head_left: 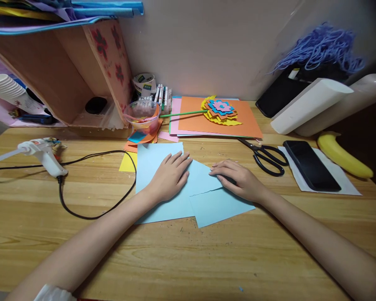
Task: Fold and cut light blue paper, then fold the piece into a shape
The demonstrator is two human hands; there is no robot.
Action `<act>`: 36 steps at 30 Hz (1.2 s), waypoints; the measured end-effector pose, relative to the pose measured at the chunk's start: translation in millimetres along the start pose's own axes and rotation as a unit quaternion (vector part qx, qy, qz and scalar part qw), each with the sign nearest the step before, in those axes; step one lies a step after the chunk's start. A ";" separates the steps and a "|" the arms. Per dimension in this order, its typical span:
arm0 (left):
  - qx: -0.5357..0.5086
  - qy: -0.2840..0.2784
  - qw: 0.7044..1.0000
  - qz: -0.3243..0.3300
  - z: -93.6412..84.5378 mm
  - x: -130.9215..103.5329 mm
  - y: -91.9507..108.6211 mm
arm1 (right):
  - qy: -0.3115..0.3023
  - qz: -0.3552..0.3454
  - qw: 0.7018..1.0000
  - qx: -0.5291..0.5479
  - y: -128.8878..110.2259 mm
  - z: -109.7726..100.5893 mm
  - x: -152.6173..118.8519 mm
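Wood-grain surface [163, 259] against a pale grey wall [207, 46], with two bare forearms reaching in from the lower corners. Light blue paper [163, 213] lies in the middle, a ragged line crossing its right part. The left hand [171, 177] is palm down on the paper, open and flat with fingers slightly spread, gripping nothing. The right hand [235, 177] rests on the paper's right side, fingers together and loosely bent, pointing left; a dark shape shows beneath it—whether it has hold of anything, I cannot tell.

Behind, a roll of tape [144, 83] carries a printed label too small to read, beside white markers [161, 95] and a clear tub [142, 117]. A box [113, 67] has red flower shapes and faint marks I cannot read. A layered paper flower [222, 107] lies on orange paper [191, 121]. To the left is a white glue gun [47, 158]; to the right, black-handled scissors [269, 159], a phone [311, 165]—its screen dark—and a banana [344, 154].
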State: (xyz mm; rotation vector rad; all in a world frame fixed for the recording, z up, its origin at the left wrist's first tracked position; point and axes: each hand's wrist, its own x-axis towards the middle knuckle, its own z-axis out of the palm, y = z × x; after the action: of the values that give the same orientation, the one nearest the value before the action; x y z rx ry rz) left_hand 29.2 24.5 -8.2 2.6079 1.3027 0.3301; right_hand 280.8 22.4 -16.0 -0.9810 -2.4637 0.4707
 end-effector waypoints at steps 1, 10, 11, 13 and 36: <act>0.000 0.000 1.000 0.000 0.0 -0.1 0.0 | 0.004 0.003 1.000 -0.006 0.4 0.1 -0.4; 0.007 -0.003 1.000 0.005 -0.5 0.2 0.9 | 0.035 -0.016 0.998 -0.047 -1.3 -0.3 -1.8; 0.008 -0.004 1.000 0.006 -0.5 0.4 1.0 | 0.036 -0.020 0.998 -0.053 -1.7 -0.3 -1.9; 0.009 -0.004 1.000 0.006 -0.4 0.4 1.3 | 0.039 -0.030 0.997 -0.067 -2.0 0.0 -2.1; -0.023 -0.029 0.998 0.054 -5.0 0.0 2.2 | -0.051 -0.024 0.997 -0.061 -5.6 -1.9 1.8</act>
State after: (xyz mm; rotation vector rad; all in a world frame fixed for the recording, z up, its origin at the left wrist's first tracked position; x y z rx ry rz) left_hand 29.5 23.7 -2.9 2.6351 1.1250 0.2967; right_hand 277.4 20.2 -11.2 -0.9655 -2.6284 0.3659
